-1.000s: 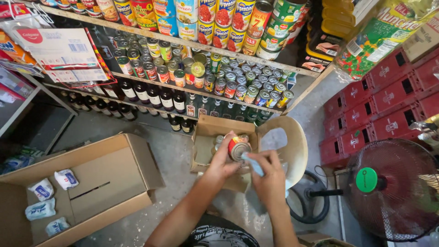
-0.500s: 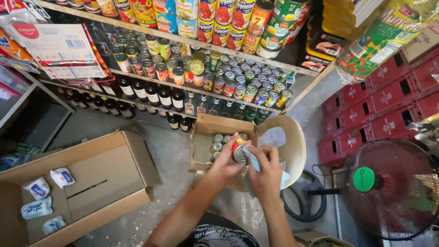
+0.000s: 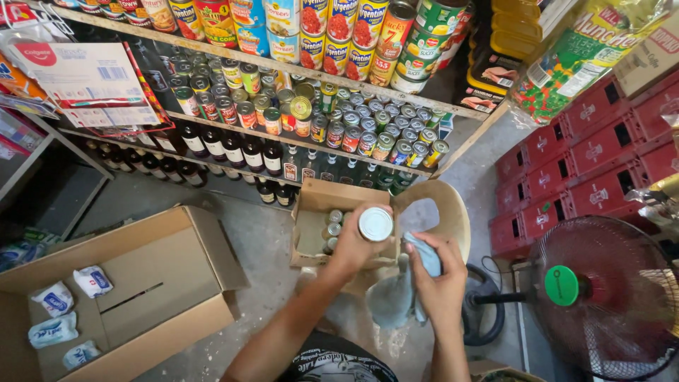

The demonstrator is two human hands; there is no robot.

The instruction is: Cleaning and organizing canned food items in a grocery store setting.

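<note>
Two hands above grey concrete floor (image 3: 254,240): left hand (image 3: 353,244) grips tin can (image 3: 375,223), right hand (image 3: 438,279) clutches blue cloth (image 3: 396,297).

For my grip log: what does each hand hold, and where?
Left hand grips a small tin can round its side; right hand clutches a bunched blue-grey cloth.

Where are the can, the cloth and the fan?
can (image 3: 375,223), head view, on its shiny round end.
cloth (image 3: 392,301), head view, on the hanging blue-grey fold.
fan (image 3: 561,285), head view, on its green centre cap.

Small box (image 3: 311,212) below the shelves (image 3: 283,138), big carton (image 3: 170,283) left, fan (image 3: 601,297) and crates (image 3: 587,163) right.
</note>
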